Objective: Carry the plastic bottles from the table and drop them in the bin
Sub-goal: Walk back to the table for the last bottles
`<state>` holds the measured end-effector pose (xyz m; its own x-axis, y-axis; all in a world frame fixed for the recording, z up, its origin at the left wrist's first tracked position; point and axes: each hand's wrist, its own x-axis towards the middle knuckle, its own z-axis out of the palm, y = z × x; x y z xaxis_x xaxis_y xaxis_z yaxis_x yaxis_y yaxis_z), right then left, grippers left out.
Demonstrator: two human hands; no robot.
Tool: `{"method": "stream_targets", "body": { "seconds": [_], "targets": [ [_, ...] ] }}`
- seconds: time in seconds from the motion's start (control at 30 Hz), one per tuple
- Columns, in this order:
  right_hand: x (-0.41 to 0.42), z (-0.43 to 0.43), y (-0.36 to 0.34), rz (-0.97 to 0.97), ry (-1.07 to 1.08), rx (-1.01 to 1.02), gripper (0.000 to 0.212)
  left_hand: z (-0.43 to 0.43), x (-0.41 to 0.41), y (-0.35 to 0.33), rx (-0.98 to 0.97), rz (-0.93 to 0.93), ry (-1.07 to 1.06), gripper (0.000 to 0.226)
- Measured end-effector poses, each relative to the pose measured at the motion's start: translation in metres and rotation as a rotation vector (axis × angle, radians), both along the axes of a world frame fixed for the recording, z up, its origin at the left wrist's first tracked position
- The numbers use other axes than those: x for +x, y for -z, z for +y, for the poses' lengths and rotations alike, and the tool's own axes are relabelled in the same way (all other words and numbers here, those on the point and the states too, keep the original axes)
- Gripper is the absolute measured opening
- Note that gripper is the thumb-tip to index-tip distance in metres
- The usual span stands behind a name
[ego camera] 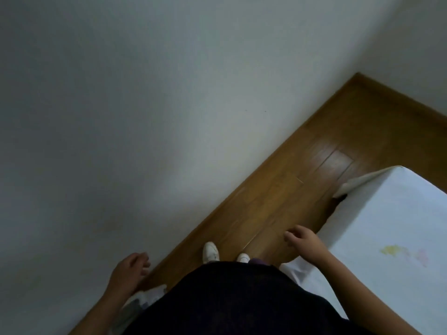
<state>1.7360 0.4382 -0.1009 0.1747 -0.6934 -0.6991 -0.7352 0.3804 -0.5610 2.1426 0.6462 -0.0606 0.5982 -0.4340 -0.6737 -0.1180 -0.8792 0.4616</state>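
No plastic bottle and no bin appear in the head view. My left hand hangs at the lower left in front of the wall, fingers loosely curled and holding nothing. My right hand is out over the wooden floor beside the white-covered surface, fingers relaxed and apart, also empty. My dark clothing fills the bottom centre, with my white shoes showing just beyond it.
A pale wall takes up the left and top. A strip of wooden floor runs diagonally between the wall and a white-covered bed or table at the right. Something white and crumpled lies by my left side.
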Motion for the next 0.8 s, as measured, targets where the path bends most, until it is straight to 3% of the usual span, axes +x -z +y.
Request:
{"method": "stream_targets", "body": {
  "seconds": [0.27, 0.4, 0.8],
  "targets": [
    [-0.064, -0.055, -0.016, 0.0, 0.308, -0.04, 0.02, -0.189, -0.022, 0.048, 0.088, 0.021, 0.337, 0.025],
    [-0.097, -0.078, -0.003, 0.049, 0.49, 0.018, 0.029, -0.314, -0.052, 0.073, 0.093, 0.068, 0.509, 0.026],
    [-0.168, -0.095, -0.01, 0.038, 1.158, 0.151, 0.015, -0.598, -0.256, 0.026, -0.042, 0.151, 1.158, 0.029]
  ]
}}
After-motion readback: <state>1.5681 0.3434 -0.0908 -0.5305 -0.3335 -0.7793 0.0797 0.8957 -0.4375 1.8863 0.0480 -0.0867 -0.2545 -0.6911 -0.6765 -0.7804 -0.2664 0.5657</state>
